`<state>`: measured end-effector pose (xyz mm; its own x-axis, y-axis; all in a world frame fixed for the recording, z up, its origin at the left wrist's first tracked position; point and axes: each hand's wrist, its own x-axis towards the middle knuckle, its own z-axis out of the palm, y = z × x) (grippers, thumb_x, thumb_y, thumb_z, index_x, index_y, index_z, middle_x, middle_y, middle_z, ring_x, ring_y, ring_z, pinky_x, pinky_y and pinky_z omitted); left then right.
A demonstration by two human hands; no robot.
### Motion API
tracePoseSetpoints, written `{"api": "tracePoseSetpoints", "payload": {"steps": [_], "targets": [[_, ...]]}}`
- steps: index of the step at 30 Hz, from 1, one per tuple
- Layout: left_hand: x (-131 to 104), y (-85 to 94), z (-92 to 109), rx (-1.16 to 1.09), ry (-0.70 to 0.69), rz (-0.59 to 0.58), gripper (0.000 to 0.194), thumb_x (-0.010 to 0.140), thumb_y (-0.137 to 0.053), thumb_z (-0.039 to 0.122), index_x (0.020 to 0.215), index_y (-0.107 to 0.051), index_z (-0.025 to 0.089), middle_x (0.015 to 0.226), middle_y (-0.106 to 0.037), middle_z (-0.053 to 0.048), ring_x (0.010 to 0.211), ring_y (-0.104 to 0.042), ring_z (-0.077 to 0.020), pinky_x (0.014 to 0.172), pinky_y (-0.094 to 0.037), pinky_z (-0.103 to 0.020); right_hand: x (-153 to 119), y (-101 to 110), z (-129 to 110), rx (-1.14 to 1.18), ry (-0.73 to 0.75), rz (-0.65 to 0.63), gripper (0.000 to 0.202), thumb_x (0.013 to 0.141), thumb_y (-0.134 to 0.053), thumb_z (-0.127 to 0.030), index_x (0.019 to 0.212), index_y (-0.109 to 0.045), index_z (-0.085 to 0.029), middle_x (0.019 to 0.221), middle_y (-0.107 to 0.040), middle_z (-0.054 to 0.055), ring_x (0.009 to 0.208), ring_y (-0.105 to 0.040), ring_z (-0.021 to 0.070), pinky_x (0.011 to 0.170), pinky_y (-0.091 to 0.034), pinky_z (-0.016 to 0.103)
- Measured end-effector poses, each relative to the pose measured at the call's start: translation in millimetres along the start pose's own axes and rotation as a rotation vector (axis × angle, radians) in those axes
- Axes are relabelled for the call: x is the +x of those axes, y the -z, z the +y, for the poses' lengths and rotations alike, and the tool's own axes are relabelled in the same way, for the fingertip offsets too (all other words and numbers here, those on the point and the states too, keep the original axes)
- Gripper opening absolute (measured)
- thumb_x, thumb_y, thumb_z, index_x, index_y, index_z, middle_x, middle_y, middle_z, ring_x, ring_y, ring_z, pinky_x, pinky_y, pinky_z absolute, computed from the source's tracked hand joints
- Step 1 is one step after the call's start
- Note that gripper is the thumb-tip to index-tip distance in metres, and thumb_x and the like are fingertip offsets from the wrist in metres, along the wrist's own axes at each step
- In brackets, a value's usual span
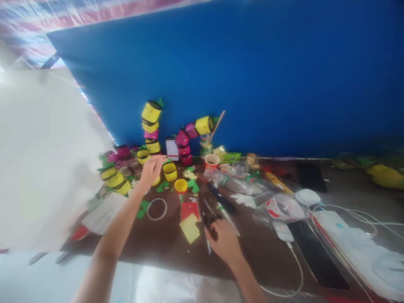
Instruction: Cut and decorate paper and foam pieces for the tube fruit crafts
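Observation:
My left hand (152,169) reaches over the back left of the table, its fingers together beside a yellow ring-shaped cup (170,171) with black trim. What it holds, if anything, is hidden. My right hand (223,236) is closed at the dark handles of scissors (208,219), whose blades point away from me. A red paper piece (190,210) and a pale yellow paper piece (190,228) lie left of the scissors. Green paper scraps (193,186) and a round yellow cup (181,186) are between the hands.
Stacks of yellow and magenta cups (151,112) lean by the blue panel (240,75). A clear tape roll (157,209), plastic bottle (230,181), paper cup (211,160), black phone (318,254) and white cables (299,269) lie about.

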<state>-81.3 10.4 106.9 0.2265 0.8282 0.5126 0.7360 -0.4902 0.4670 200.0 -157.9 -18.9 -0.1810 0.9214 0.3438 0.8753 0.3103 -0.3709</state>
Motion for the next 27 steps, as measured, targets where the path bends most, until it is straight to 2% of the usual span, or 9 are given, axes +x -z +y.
{"api": "tracePoseSetpoints", "payload": {"steps": [2,6,7,9,12,17,23,25,27], "targets": [[-38,-5.5,16,-0.026,-0.012,0.031,0.043,0.092,-0.021,0.025,0.089,-0.063,0.017,0.101,-0.063,-0.009,0.099,-0.055,-0.0182,0.091,-0.043,-0.039,1,-5,-6,-0.093,-0.005,-0.022,0.016,0.074,-0.054,-0.024,0.06,-0.049,-0.019,0.063,-0.053,0.003,0.064,-0.048,0.0176,0.061,-0.034,0.029],[-116,-33.1,53,-0.034,-0.033,-0.028,0.019,0.083,-0.045,0.029,0.089,-0.062,0.021,0.086,-0.064,-0.006,0.084,-0.057,-0.02,0.074,-0.05,-0.036,4,-17,-8,-0.18,0.009,0.016,0.015,0.071,-0.051,-0.014,0.058,-0.045,-0.02,0.061,-0.052,0.004,0.063,-0.049,0.019,0.059,-0.034,0.03],[-133,-41.0,61,-0.022,-0.031,-0.061,0.019,0.08,-0.048,0.03,0.092,-0.062,0.022,0.087,-0.063,-0.007,0.083,-0.057,-0.0209,0.073,-0.05,-0.038,6,-19,-7,-0.181,0.019,0.052,0.016,0.071,-0.05,-0.015,0.058,-0.044,-0.02,0.059,-0.051,0.004,0.061,-0.049,0.0193,0.058,-0.034,0.03],[-161,-55.6,73,0.023,-0.05,-0.241,0.026,0.076,-0.052,0.032,0.1,-0.059,0.023,0.095,-0.06,-0.008,0.087,-0.056,-0.0226,0.075,-0.049,-0.039,9,-21,-3,-0.168,0.037,0.131,0.017,0.074,-0.05,-0.018,0.058,-0.044,-0.021,0.056,-0.049,0.004,0.059,-0.049,0.0195,0.055,-0.034,0.03],[-188,-71.3,80,0.089,-0.097,-0.351,0.032,0.074,-0.057,0.035,0.104,-0.058,0.025,0.107,-0.058,-0.008,0.096,-0.054,-0.0255,0.081,-0.047,-0.043,15,-23,2,-0.131,0.044,0.219,0.018,0.08,-0.047,-0.023,0.062,-0.046,-0.021,0.056,-0.051,0.004,0.055,-0.05,0.0187,0.053,-0.035,0.03],[-192,-79.6,71,0.132,-0.189,-0.467,0.036,0.077,-0.055,0.041,0.109,-0.054,0.025,0.114,-0.057,-0.006,0.114,-0.047,-0.0244,0.098,-0.037,-0.045,21,-34,7,-0.093,0.077,0.289,0.023,0.088,-0.036,-0.027,0.07,-0.049,-0.02,0.058,-0.053,0.004,0.054,-0.053,0.0186,0.052,-0.038,0.029],[-169,-84.3,57,0.159,-0.273,-0.498,0.036,0.085,-0.044,0.037,0.117,-0.05,0.022,0.124,-0.053,-0.007,0.122,-0.042,-0.0215,0.106,-0.026,-0.045,36,-41,32,-0.158,0.029,0.197,0.023,0.087,-0.037,-0.025,0.071,-0.052,-0.018,0.061,-0.058,0.007,0.057,-0.057,0.0216,0.054,-0.041,0.032],[-162,-90.9,53,0.158,-0.304,-0.495,0.041,0.085,-0.043,0.037,0.122,-0.045,0.019,0.126,-0.052,-0.009,0.122,-0.042,-0.0225,0.107,-0.025,-0.045,47,-37,36,-0.073,-0.001,0.252,0.022,0.088,-0.036,-0.027,0.08,-0.054,-0.016,0.065,-0.061,0.008,0.06,-0.059,0.0226,0.053,-0.043,0.032],[-156,-98.4,49,0.158,-0.333,-0.493,0.045,0.085,-0.043,0.039,0.124,-0.043,0.017,0.127,-0.05,-0.011,0.122,-0.041,-0.0237,0.107,-0.025,-0.046,60,-32,34,0.095,-0.03,0.284,0.022,0.088,-0.034,-0.026,0.097,-0.052,-0.015,0.069,-0.063,0.006,0.06,-0.061,0.0202,0.054,-0.045,0.029]]}}
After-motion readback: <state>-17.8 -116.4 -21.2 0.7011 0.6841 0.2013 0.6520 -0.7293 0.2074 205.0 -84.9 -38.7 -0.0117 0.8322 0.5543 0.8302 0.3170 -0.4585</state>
